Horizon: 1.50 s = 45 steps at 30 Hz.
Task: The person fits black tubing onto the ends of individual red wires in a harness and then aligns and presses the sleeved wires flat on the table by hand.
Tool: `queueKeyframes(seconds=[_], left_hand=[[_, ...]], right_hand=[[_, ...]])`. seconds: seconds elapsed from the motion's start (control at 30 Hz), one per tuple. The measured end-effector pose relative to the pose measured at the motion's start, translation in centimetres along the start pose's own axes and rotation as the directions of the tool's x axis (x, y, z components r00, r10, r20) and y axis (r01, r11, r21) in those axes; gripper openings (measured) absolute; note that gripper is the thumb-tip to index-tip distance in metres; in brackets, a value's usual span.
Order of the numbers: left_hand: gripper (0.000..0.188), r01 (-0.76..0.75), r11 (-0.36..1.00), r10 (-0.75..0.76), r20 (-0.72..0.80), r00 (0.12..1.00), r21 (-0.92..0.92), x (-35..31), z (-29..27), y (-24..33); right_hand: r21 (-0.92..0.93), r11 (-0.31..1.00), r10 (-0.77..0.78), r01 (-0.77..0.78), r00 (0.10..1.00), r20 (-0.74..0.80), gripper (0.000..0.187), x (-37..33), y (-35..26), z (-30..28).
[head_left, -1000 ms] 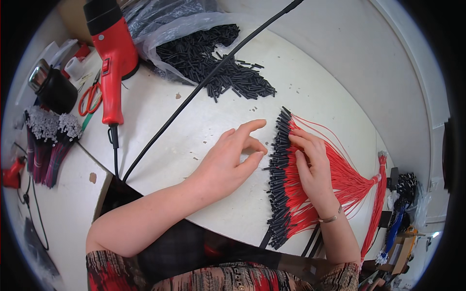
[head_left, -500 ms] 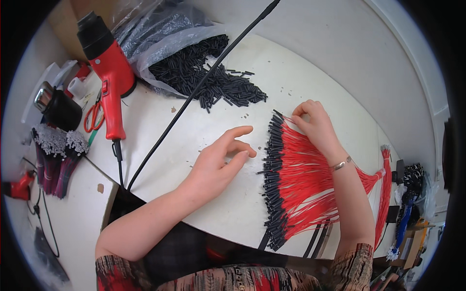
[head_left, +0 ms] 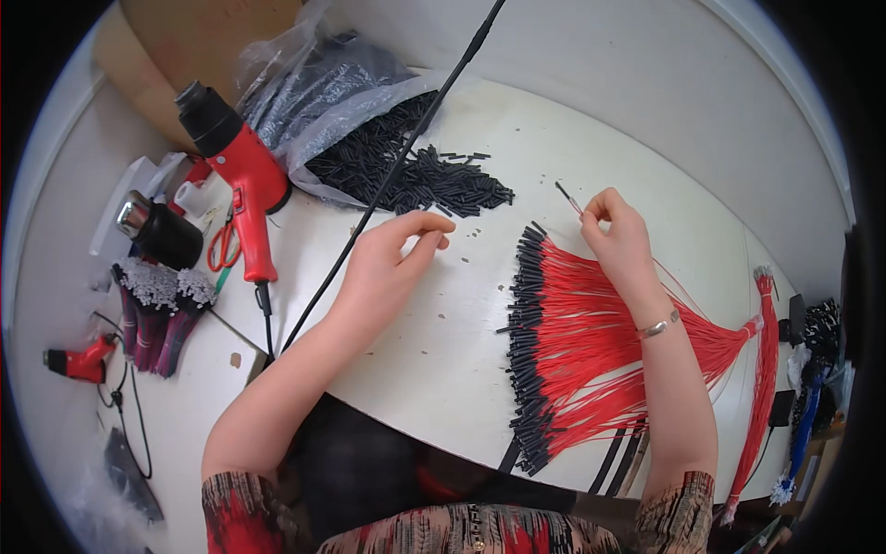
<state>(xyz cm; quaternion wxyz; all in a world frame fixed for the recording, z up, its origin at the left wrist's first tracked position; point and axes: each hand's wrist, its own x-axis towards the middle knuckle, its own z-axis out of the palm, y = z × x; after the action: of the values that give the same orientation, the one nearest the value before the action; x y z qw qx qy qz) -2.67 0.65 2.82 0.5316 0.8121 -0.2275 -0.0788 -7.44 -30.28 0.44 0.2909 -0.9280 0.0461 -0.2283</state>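
Observation:
My right hand (head_left: 616,235) pinches a red wire with a black piece (head_left: 562,190) at its end, raised just beyond the fanned bundle of red wires (head_left: 591,323). A row of short black tubes (head_left: 528,342) caps the left ends of that bundle. To the left, my left hand (head_left: 383,258) hovers over the table with fingers bent and slightly apart, and I see nothing held in it. Its fingertips are close to the near edge of the loose black tube pile (head_left: 452,185), which spills from a clear plastic bag (head_left: 318,138).
A red heat gun (head_left: 247,185) stands at the left beside orange-handled scissors (head_left: 221,247). A black rod (head_left: 392,175) slants across the table. Wire bundles with grey tips (head_left: 152,286) lie at the far left. Another tied red bundle (head_left: 764,369) lies at the right.
My left hand has moved left and away from me, towards the tube pile. My right hand has shifted slightly right, lifting a wire end off the row. The whole view has shifted a little.

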Motion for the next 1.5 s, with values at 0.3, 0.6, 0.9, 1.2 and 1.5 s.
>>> queueKeyframes(seconds=[0.3,0.6,0.9,1.2,1.5], left_hand=[[0.007,-0.393,0.633,0.476,0.064,0.877,0.667,5.1,2.5,-3.5],[0.003,-0.386,0.533,0.441,0.142,0.886,0.753,6.1,2.0,-3.7],[0.013,-0.319,0.749,0.329,0.092,0.940,0.581,4.7,1.7,-3.0],[0.010,-0.565,0.360,0.479,0.372,0.795,0.742,7.0,2.3,-3.0],[0.017,0.287,0.842,-0.232,0.174,0.957,-0.457,5.9,8.1,0.6]], right_hand=[[0.225,0.973,0.052,-0.057,0.998,0.028,0.011,-1.2,0.0,0.6],[0.273,0.962,0.011,-0.014,1.000,0.012,0.011,-1.5,0.0,0.9],[0.233,0.971,0.031,-0.057,0.993,0.113,0.011,-1.9,-1.7,-0.4],[0.274,0.959,0.028,-0.067,0.989,0.144,0.010,-2.2,-1.7,-0.1],[0.328,0.941,0.043,-0.088,0.989,0.144,0.008,-2.3,-2.1,-0.1]])
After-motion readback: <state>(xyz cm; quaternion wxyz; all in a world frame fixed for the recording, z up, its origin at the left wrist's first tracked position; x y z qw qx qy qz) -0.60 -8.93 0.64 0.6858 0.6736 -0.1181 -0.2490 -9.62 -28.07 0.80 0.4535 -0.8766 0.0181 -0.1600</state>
